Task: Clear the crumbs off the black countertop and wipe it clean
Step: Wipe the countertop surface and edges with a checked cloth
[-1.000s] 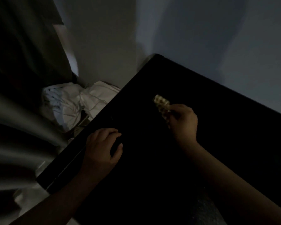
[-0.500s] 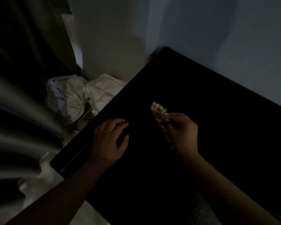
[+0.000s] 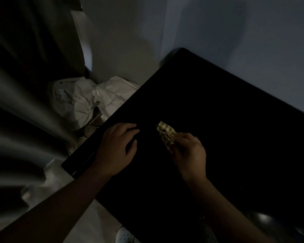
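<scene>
The black counter [image 3: 226, 123] fills the middle and the 3 o'clock side of the view, with one corner pointing to 12 o'clock against a pale wall [image 3: 235, 41]. The light is so dim that no crumbs can be made out on the dark top; if any are there, they cannot be seen from here.

The right hand [image 3: 189, 153] is near the middle of the counter. Its fingers [image 3: 184, 137] are curled round a small pale cloth [image 3: 166, 133] with a checked or waffle texture, and the free end pokes out toward 11 o'clock. Held bunched like this, with the end leading, it looks ready to be drawn across the surface as a wiper.

The left hand [image 3: 116, 148] lies at 9 o'clock from the right hand, just inside the counter's edge. It is palm down with its fingers [image 3: 126, 126] gently bent and, as far as the gloom allows, gripping nothing. Placed there, it probably either steadies the person or forms a cupped stop at the edge for crumbs swept toward it. A clear strip of black top separates the hand from the cloth.

Off the counter at 10 o'clock is a heap of crumpled white bags [image 3: 88, 100], a likely place for swept-off bits to go. Grey curtain folds [image 3: 16, 111] hang at 9 o'clock, and a white shoe [image 3: 124, 236] shows at 6 o'clock.

The wiping looks to be at an early or middle stage.
</scene>
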Motion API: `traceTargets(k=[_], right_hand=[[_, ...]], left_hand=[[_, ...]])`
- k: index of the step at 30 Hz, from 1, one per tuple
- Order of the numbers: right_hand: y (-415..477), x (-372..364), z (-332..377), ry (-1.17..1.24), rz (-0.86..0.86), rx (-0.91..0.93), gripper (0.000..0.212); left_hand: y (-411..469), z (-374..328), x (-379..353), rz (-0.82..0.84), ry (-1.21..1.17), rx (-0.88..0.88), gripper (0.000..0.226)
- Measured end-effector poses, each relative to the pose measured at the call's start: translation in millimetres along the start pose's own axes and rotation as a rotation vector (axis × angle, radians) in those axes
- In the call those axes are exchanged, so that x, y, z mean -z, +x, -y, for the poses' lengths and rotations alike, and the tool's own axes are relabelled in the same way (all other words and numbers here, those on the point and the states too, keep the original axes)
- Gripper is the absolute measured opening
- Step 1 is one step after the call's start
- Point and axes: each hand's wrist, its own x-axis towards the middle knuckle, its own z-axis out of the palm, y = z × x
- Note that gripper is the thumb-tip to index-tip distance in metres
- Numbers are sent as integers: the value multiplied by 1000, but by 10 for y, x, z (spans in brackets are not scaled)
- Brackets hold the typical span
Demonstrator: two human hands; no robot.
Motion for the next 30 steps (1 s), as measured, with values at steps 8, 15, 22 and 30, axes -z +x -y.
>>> traceTargets(k=[8, 15, 22, 30], right_hand=[[-101, -77, 124, -38, -100, -69, 20], [-716, -318, 472, 50, -11, 4, 24], [-546, -130, 407, 138, -170, -99, 18], [-1332, -317, 730, 85, 29, -23, 29]], left_hand=[[-619, 87, 106, -82, -74, 45, 40], [-937, 271, 223, -132, 9, 107, 40], [-1088, 369, 173, -106, 64, 55, 43], [-1102, 454, 148, -57, 98, 43, 46]])
